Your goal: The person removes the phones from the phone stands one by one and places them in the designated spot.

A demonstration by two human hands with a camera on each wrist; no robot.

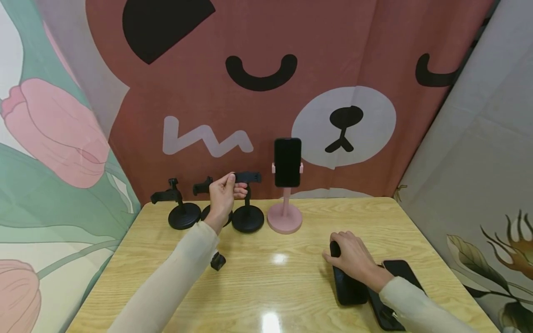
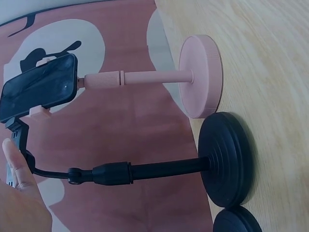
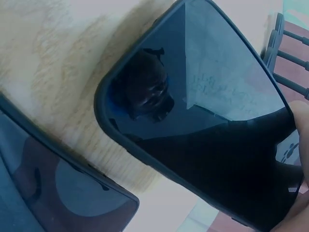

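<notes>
My left hand (image 1: 222, 196) pinches the left end of the clamp (image 1: 248, 177) on a black phone stand (image 1: 248, 219); the clamp holds no phone. In the left wrist view this stand (image 2: 227, 159) is beside a pink phone stand (image 2: 200, 77). A black phone (image 1: 288, 162) sits upright in the pink stand's holder. At the right of the table, my right hand (image 1: 351, 252) grips the far end of another black phone (image 1: 350, 289). That phone's dark, reflective screen (image 3: 207, 111) fills much of the right wrist view, tilted above the table.
Two more black phone stands are at the back left, one at the far left (image 1: 184, 216) and one partly behind my left hand. Dark phones (image 1: 401, 270) lie under my right forearm, partly hidden. A printed curtain (image 1: 266, 111) hangs behind the wooden table (image 1: 250, 277).
</notes>
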